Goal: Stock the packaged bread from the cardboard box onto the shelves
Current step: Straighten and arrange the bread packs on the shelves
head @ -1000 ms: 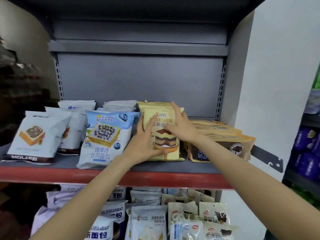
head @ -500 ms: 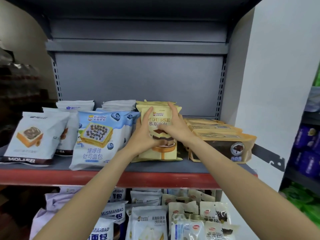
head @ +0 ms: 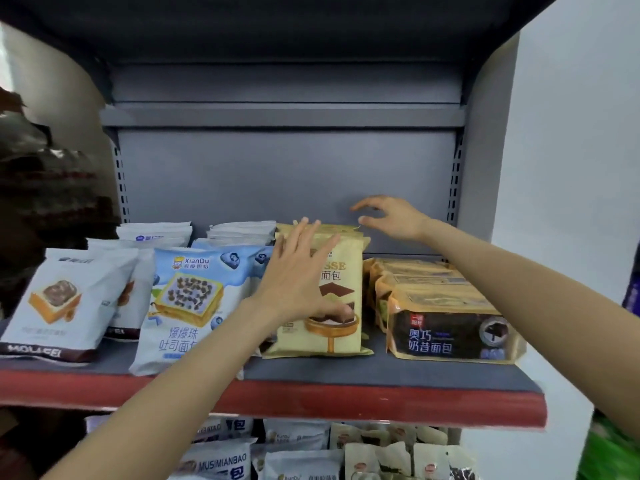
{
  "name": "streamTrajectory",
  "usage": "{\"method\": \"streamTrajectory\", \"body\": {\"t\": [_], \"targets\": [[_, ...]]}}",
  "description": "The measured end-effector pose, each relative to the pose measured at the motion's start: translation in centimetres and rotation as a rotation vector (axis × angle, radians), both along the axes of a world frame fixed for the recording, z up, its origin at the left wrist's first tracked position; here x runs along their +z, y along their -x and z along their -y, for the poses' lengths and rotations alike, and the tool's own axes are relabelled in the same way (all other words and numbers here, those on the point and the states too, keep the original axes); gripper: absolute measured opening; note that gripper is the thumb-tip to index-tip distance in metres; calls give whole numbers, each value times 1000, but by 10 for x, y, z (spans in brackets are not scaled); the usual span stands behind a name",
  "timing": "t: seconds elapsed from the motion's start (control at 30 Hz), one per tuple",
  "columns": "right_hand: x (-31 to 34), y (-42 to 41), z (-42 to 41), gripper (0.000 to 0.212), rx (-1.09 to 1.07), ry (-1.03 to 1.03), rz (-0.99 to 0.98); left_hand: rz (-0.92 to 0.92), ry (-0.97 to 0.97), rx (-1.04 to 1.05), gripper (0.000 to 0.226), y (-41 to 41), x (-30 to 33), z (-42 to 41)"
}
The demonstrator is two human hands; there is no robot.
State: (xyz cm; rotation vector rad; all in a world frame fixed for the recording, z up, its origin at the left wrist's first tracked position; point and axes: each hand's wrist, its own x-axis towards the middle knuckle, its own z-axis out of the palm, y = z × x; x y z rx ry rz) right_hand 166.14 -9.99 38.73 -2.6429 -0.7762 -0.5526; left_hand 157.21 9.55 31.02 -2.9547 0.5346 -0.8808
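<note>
A yellow mousse bread pack stands upright on the grey shelf with its red front edge, more yellow packs lined up behind it. My left hand lies flat with spread fingers against the pack's front. My right hand hovers just above and behind the pack's top right corner, fingers curled and apart, holding nothing. The cardboard box is out of view.
Left of the yellow pack stand a blue XianDu toast pack and white Molafei packs. Dark Oreo bread packs lie at the right. A lower shelf holds more packs. A white wall stands at the right.
Both hands let go of the yellow pack's sides. The right hand rose above its top edge; the left hand opened flat on its front. The pack now stands more upright.
</note>
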Motion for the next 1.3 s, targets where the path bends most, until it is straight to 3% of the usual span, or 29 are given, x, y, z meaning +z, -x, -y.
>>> {"method": "streamTrajectory", "body": {"t": [0.27, 0.57, 0.73, 0.9, 1.07, 1.3], "targets": [[6, -48, -38, 36, 142, 147, -220, -120, -34, 3, 122, -22, 4, -9], [1, -57, -39, 28, 182, 216, -59, -64, 23, -99, 122, -27, 0, -3], [5, -55, -38, 32, 163, 276, -146, -72, 48, -108, 121, -27, -1, -4], [12, -67, -35, 34, 88, 187, -148, -110, 45, -95, 120, -28, -1, -5], [9, -74, -32, 39, 77, 87, -300, -144, 63, -105, 121, -29, 0, -5], [4, -79, -29, 31, 64, 138, -60, -122, 83, -144, 121, -33, -2, -7]]}}
